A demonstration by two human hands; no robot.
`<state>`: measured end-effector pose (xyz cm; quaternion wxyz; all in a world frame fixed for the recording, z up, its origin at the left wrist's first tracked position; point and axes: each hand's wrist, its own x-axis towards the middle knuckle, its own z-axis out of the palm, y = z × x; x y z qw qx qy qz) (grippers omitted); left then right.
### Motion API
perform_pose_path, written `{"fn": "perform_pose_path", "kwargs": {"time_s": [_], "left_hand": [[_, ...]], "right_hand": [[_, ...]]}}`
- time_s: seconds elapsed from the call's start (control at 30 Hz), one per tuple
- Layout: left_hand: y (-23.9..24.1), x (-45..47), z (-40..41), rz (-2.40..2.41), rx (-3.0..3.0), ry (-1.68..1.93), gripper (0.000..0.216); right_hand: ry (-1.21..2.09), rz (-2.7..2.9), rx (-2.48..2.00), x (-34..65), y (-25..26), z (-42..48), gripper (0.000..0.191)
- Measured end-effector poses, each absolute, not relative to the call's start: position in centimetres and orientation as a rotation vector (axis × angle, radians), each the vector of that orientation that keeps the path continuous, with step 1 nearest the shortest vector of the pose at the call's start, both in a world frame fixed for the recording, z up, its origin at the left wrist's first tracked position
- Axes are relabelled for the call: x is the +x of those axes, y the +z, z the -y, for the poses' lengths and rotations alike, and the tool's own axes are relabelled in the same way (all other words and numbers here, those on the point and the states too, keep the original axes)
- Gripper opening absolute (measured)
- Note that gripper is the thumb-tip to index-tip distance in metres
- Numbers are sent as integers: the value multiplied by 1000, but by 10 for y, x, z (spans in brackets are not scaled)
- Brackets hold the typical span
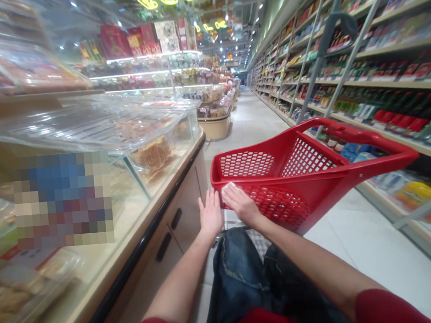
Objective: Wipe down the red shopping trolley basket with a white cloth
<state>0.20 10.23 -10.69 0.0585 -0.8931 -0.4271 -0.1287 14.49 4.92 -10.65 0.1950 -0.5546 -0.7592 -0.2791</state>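
Observation:
A red plastic shopping cart [325,182] stands in front of me with its narrow end towards my hands. Pressed against the side just below the rim at that end is a crumpled white cloth [228,192], held under the fingers of my right hand [244,206]. It could also be a tissue; its edges are mostly covered. My left hand [211,212] is at the cart's near corner, fingers stretched out and nothing in them. I cannot tell whether its fingertips touch the cart.
To the left runs a display counter [171,172] with glass panels, packed baked goods and a black edge rail. Tall stocked shelves [388,78] line the right side, with a grey metal ladder [322,48] before them. White floor tiles [344,231] lie between.

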Motion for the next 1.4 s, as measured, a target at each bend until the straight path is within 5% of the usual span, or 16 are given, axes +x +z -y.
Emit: {"fn": "perform_pose_path", "kwargs": {"time_s": [0.37,0.63,0.87,1.1,1.4], "left_hand": [[-113,-5,-106,1317,-2703,-378,69],[-105,20,-98,1217,-2764,-428,72],[-106,40,-80,999,-2815,-484,66],[-93,59,-75,945,-2793,-526,63],[-76,75,-70,923,-2816,-455,67]], "right_hand": [[-694,2296,-1571,140,-132,-61,34],[-930,2021,-1621,168,-85,-42,37],[-797,2178,-1713,187,-123,-21,39],[-920,1907,-1735,207,-85,-3,38],[-901,1967,-1780,240,-112,38,38]]}}
